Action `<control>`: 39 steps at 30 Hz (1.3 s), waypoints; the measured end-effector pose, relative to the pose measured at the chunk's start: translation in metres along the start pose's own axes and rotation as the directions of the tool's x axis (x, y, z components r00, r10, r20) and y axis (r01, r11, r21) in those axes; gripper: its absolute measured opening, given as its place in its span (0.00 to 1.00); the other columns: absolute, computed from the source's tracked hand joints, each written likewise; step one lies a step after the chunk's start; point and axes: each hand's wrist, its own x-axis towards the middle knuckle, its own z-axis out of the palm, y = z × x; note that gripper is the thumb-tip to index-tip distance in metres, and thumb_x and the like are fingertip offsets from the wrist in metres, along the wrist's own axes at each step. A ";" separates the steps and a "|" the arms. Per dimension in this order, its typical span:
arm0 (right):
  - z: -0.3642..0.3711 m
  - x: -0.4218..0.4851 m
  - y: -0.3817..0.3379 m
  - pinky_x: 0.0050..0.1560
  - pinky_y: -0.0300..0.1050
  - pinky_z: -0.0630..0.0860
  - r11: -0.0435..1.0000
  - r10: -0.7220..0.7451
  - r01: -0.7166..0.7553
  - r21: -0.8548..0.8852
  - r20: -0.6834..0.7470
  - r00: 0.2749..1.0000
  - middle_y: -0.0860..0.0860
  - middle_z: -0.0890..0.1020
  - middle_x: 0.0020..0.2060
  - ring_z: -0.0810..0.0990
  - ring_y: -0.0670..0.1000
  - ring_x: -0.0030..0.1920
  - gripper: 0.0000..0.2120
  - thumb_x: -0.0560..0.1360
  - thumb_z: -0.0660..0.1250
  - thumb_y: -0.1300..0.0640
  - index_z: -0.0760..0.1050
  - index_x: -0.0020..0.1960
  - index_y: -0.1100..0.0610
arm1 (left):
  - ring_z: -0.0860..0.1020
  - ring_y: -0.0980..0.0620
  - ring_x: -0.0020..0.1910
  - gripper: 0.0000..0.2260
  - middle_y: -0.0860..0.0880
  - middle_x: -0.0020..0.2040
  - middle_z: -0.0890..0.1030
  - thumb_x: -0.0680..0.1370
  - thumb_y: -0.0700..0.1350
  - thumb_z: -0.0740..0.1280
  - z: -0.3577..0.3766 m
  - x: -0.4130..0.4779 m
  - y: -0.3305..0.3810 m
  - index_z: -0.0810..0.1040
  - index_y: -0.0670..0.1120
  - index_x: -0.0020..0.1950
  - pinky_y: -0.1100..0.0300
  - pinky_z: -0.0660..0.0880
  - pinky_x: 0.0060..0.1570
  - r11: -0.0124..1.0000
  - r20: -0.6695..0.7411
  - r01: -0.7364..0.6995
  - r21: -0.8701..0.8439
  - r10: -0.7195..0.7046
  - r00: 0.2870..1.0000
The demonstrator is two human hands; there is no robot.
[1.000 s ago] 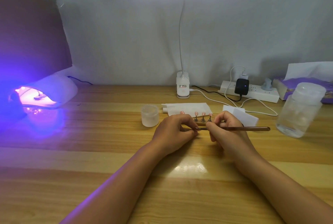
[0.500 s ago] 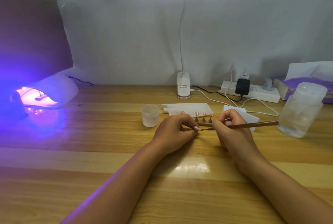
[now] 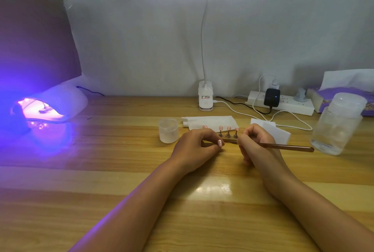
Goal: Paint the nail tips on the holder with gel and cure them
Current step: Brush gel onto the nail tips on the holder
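At the table's (image 3: pixel 101 180) left edge the curing lamp (image 3: pixel 50 105) glows violet as it did a second ago, with a small item lying inside it. The frosted jar (image 3: pixel 168 133) has not shifted. Just to its right, the left hand (image 3: pixel 197 148) has stayed planted at mid-table, with fingers curled and pinching what looks like the near end of the holder (image 3: pixel 229 140), though the knuckles hide the actual contact. The nail tips (image 3: pixel 228 128) stand upright on their pegs just behind the gap between the two hands.

The change is in the right hand (image 3: pixel 257 146). It grasps the brush (image 3: pixel 287 147) like a pen, and over the last second it drifted rightward with the handle's far end lifting. It has now come back toward the left hand, and the handle has dropped to near level. I read that as one short stroke finished and another begun, so painting is under way and this set is not yet ready for curing.

The sticker on the desk lamp's clip base (image 3: pixel 206 97) carries print too small to read. Nothing legible shows on the power strip (image 3: pixel 283 106) or the clear bottle (image 3: pixel 338 128).
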 end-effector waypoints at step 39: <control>0.001 0.001 0.001 0.36 0.45 0.75 0.988 -0.045 0.056 -0.144 0.076 0.996 0.55 0.81 0.37 0.77 0.47 0.36 0.04 0.74 0.71 0.58 0.75 0.45 0.55 | 0.75 0.62 0.39 0.05 0.58 0.49 0.84 0.76 0.48 0.72 0.000 0.000 0.000 0.83 0.57 0.50 0.56 0.77 0.46 0.999 0.015 0.008 0.036 -0.009 1.000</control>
